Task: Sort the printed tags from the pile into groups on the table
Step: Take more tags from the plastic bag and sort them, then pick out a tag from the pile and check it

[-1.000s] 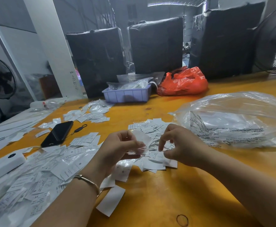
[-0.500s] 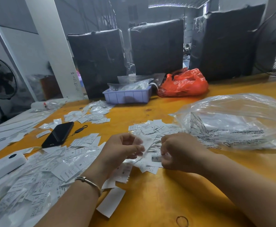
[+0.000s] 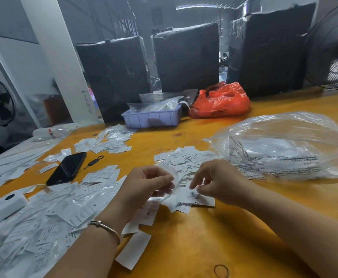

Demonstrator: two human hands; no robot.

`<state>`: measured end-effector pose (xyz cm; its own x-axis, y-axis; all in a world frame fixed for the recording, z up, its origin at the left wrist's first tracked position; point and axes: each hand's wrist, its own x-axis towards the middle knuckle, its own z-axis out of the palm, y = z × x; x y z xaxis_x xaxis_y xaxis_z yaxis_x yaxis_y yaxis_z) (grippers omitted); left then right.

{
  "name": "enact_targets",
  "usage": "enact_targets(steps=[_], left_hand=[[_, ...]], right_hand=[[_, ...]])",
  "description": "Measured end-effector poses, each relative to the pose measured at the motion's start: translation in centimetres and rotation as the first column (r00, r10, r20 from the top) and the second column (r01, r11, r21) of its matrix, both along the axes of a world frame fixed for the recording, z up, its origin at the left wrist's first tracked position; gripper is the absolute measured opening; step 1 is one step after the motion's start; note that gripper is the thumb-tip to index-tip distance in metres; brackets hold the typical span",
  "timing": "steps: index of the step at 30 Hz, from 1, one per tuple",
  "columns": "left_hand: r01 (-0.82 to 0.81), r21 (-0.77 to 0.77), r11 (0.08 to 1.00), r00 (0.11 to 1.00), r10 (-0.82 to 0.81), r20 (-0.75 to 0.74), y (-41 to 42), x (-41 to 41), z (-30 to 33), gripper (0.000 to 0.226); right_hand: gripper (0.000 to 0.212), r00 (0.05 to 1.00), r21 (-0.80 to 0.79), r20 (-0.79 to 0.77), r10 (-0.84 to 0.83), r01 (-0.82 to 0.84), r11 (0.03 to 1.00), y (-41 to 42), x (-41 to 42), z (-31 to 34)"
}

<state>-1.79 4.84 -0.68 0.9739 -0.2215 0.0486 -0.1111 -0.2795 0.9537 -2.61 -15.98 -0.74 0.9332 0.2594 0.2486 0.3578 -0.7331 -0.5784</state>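
Since half a second ago, the right hand (image 3: 218,182) has been lifted a little and its fingers spread, and now a flat tag marked XL (image 3: 199,198) is pinched at its near edge between thumb and fingertips. The left hand (image 3: 148,186) is held just beside it, and a curled, clear-looking tag (image 3: 174,177) is gripped in its fingers. The XL tag lies under the right hand's fingers, on top of the small heap (image 3: 184,163) between the two hands, with its long side running left to right, so the right hand is judged nearer for the coming move.
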Motion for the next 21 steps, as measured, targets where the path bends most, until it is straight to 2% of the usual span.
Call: enact_targets(steps=[2,4,7,11,17,21], left_hand=[[-0.003,0.004,1.0,1.0,0.003,0.008,0.1,0.0,-0.1,0.01],[-0.008,0.005,1.0,1.0,0.008,0.018,0.1,0.0,-0.1,0.01],[-0.012,0.014,1.0,1.0,0.012,0.025,0.0,0.0,-0.1,0.008],[-0.013,0.014,1.0,1.0,0.013,0.024,-0.1,0.0,-0.2,0.007],[-0.012,0.013,1.0,1.0,0.012,0.029,0.0,0.0,-0.2,0.009],[-0.011,0.011,1.0,0.998,0.01,0.055,-0.1,0.0,-0.1,0.007]], right_hand=[[0.019,1.0,-0.01,0.004,-0.024,0.024,1.0,0.3,0.0,-0.2],[0.038,0.998,-0.103,0.006,-0.069,0.069,0.992,0.5,0.1,-0.4],[0.052,0.991,-0.206,-0.096,-0.092,0.071,0.976,0.7,0.3,-0.6],[0.043,0.978,-0.105,-0.194,-0.071,0.051,0.993,0.7,0.5,-0.7],[0.035,0.985,0.102,-0.171,-0.029,0.047,0.994,0.7,0.3,-0.7],[0.017,0.993,0.346,-0.116,-0.018,0.058,0.936,-0.3,0.4,0.0]])
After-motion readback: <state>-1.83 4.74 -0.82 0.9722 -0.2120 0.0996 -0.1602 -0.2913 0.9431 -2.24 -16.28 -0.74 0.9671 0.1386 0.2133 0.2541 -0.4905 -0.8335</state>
